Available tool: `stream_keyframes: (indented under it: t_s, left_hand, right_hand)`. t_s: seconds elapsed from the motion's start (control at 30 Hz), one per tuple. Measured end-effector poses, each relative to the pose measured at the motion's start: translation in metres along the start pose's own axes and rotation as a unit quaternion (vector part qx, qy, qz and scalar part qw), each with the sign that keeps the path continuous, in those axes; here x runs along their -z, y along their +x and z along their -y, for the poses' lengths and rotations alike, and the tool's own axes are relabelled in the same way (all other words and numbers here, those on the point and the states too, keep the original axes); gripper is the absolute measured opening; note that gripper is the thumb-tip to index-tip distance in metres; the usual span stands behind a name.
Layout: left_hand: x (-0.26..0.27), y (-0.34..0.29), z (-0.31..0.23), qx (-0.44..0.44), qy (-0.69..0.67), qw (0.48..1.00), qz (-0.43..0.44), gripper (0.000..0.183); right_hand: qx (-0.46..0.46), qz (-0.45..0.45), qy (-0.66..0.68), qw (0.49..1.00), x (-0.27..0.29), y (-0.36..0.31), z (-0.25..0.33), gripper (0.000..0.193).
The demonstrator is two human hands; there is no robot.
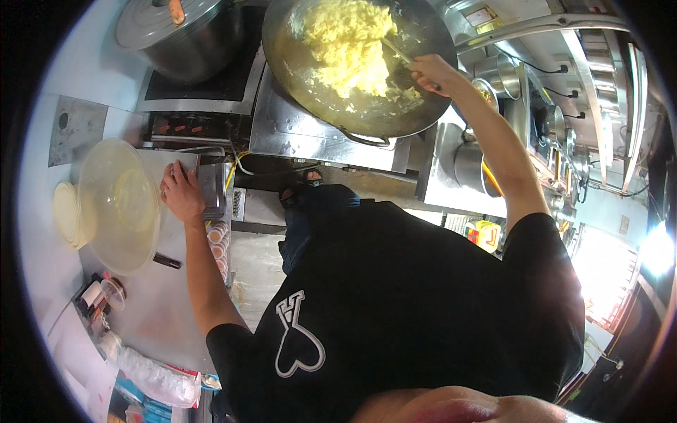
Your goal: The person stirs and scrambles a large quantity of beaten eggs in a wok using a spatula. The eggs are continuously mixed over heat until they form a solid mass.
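Observation:
My right hand (435, 75) grips the handle of a wok spatula (397, 50); its blade is hidden in the food. Fluffy yellow scrambled eggs (349, 42) fill the middle and far part of a large wok (289, 74), with small bits stuck to its wall. On the left, my left hand (183, 192) lies on the edge of the steel counter (166, 310), fingers stretched out and partly apart. A small dark thing shows between its fingers, too little to name. Close by stands a big translucent bowl (120, 204) with yellow traces inside.
A lidded stockpot (187, 53) stands on a cooktop left of the wok. A dark handle (167, 261) pokes out near the bowl, beside a round cream lid (68, 215). Pots (472, 166) and a metal rail (543, 27) flank the right side.

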State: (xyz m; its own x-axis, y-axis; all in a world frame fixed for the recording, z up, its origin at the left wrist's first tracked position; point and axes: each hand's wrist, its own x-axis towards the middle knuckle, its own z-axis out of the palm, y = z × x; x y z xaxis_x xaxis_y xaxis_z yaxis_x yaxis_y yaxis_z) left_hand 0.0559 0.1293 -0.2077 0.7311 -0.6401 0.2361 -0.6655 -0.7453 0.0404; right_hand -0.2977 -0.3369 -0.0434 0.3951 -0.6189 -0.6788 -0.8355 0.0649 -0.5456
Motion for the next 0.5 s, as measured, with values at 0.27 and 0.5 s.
stream_keyframes:
  t_s: [0.27,0.5]
  left_hand:
    - [-0.004,-0.004,0.005,0.007,-0.001,1.0,-0.01,0.043]
    - [0.0,-0.002,-0.003,-0.001,-0.009,1.0,-0.001,0.042]
  right_hand:
    - [0.194,-0.088,-0.493,0.844,-0.007,-0.124,0.022,0.022]
    - [-0.065,0.11,-0.251,0.959,0.085,-0.167,0.001,0.021]
